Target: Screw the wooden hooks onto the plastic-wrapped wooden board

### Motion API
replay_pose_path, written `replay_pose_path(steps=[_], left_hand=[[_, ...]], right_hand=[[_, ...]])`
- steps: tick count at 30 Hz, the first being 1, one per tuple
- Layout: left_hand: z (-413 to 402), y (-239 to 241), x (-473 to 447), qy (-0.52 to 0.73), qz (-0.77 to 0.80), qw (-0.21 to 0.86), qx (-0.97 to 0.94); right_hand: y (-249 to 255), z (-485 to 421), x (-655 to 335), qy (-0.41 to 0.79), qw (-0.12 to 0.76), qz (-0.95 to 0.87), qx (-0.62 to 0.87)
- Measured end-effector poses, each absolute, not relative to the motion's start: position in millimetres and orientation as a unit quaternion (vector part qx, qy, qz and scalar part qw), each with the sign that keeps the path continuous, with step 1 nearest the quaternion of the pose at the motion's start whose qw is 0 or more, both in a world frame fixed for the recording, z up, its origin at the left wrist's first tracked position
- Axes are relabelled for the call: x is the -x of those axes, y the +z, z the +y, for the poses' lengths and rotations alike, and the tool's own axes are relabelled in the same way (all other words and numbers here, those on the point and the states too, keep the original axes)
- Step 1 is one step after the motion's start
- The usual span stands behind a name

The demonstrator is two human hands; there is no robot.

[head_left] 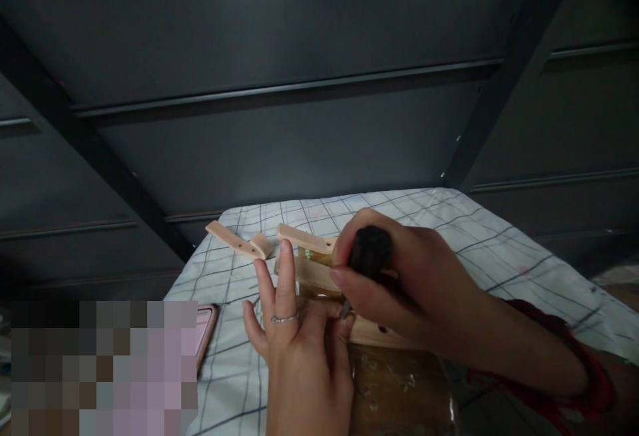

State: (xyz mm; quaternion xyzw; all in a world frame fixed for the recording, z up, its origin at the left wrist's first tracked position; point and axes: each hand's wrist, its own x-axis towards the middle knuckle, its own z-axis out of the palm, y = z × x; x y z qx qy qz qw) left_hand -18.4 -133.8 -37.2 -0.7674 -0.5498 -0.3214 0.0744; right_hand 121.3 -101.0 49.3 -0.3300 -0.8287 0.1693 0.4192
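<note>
My right hand (399, 276) is wrapped round the black handle of a screwdriver (368, 251), whose metal tip points down at a pale wooden piece (372, 333) under my hands. My left hand (294, 336), with a ring on one finger, steadies that spot: some fingers stretch up while thumb and forefinger pinch near the tip, with whatever they hold hidden. More pale wooden slats (304, 237) are joined just behind my hands.
A separate wooden strip with holes (238, 241) lies at the back left of the checked white cloth (499, 243). A pink phone (204, 329) lies at the left. A brown board (399, 389) sits below the work. Dark metal panels rise behind.
</note>
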Motion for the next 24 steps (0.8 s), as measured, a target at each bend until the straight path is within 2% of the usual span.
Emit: replay_pose_path(steps=[13, 24], left_hand=[[-132.5, -38.5, 16.8, -0.36, -0.539, -0.002, 0.762], [-132.3, -38.2, 14.5, -0.361, -0.541, -0.017, 0.759]], right_hand=[[49.9, -98.7, -120.7, 0.177, 0.393, -0.836, 0.339], [48.1, -98.0, -118.4, 0.211, 0.395, -0.832, 0.328]])
